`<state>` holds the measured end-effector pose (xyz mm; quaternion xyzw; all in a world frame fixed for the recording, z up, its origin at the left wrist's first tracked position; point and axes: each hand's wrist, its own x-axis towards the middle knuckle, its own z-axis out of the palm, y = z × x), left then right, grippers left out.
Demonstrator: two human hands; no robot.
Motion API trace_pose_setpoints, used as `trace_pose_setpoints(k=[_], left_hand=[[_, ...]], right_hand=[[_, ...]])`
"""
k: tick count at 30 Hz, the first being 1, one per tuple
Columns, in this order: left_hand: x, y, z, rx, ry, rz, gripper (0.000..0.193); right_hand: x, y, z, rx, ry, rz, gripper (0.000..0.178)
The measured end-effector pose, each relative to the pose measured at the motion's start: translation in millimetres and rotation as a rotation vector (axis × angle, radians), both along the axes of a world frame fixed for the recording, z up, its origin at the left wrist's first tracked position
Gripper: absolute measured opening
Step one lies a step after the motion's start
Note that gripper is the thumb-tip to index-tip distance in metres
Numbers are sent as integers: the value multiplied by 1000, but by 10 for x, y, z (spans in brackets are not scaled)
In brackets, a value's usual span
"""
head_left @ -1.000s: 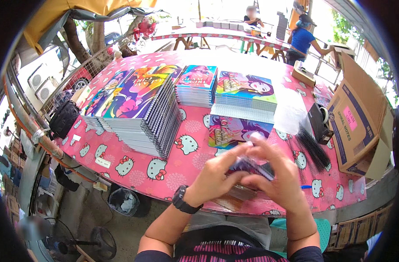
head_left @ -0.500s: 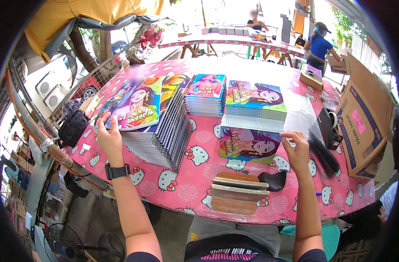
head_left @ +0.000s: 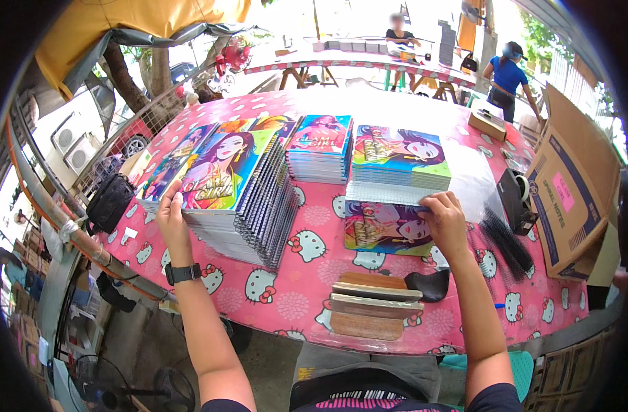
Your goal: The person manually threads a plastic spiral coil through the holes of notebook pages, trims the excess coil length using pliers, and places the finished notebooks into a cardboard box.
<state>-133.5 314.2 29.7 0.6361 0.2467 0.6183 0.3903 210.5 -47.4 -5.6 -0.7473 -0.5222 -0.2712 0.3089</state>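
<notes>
A tall stack of spiral notebooks [head_left: 259, 223] stands at the left, its black coils facing right. On top lies a notebook with a bright illustrated cover [head_left: 224, 165]. My left hand [head_left: 173, 216], with a dark watch at the wrist, grips that notebook's near left corner. At the right are two overlapping piles of coil-bound notebooks, the farther pile [head_left: 400, 151] higher than the near one [head_left: 382, 230]. My right hand [head_left: 446, 223] has its fingers curled in at the near pile's right edge, pinching the top notebook there; the fingertips are partly hidden.
Between the piles stands a smaller notebook stack [head_left: 319, 141]. Wooden blocks [head_left: 372, 305] and a black curved piece [head_left: 428, 285] lie near the front edge. Black loose coils [head_left: 506, 240], a tape dispenser [head_left: 518, 202] and a cardboard box [head_left: 568, 206] are right. Two people are farther back.
The notebook in my left hand has settled flat and squarer onto the left stack. My right hand has moved left and closed at the near right pile's edge.
</notes>
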Motion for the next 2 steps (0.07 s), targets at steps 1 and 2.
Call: trace_pose_setpoints(k=[1, 2], left_hand=[[-20, 29, -22, 11, 7, -19, 32], [-36, 62, -42, 22, 15, -37, 33]], right_hand=[[0, -5, 4, 33, 18, 19, 27], [0, -12, 8, 65, 36, 38, 27]])
